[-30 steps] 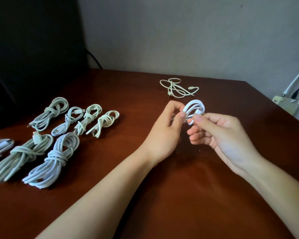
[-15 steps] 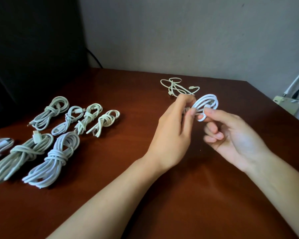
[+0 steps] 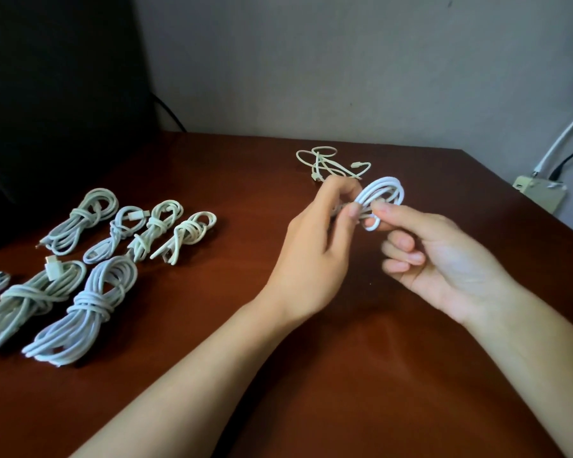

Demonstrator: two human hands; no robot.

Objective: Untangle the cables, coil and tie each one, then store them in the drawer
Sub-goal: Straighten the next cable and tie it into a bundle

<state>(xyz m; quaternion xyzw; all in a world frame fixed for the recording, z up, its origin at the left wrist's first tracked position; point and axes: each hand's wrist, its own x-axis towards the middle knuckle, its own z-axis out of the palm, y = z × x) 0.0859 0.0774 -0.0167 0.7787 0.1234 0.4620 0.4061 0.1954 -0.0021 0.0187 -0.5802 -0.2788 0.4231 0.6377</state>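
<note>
**Coil held in both hands, its loop turned toward the far right corner**

A white coil is held in the air above the table, over its far right part and clear of the wood. It is gripped from both sides. The left hand is closed on the coil's near-left end, with the strands pinched between thumb and fingertips. How much cable is hidden inside that grip cannot be told. The right hand is turned palm up, with its thumb and forefinger pinched on a small lower loop of the same coil. Its other three fingers are curled loosely and hold nothing.

The coming move is judged to turn on one relation. From the two pinches, which lie nearly touching, the open loop stands out upward and away, toward the far right corner. The coil's long axis is thus taken to run from the left hand's grip at the near left to the loop's crown at the far right. The small loop held by the right hand lies just below the coil's waist. The right hand is therefore judged the nearer one for passing a wrap round the waist, with the left serving as anchor.

A loose cable is left untied near the far edge, just beyond the hands. Tied bundles are laid in rows by the left edge, well apart from the work.
</note>
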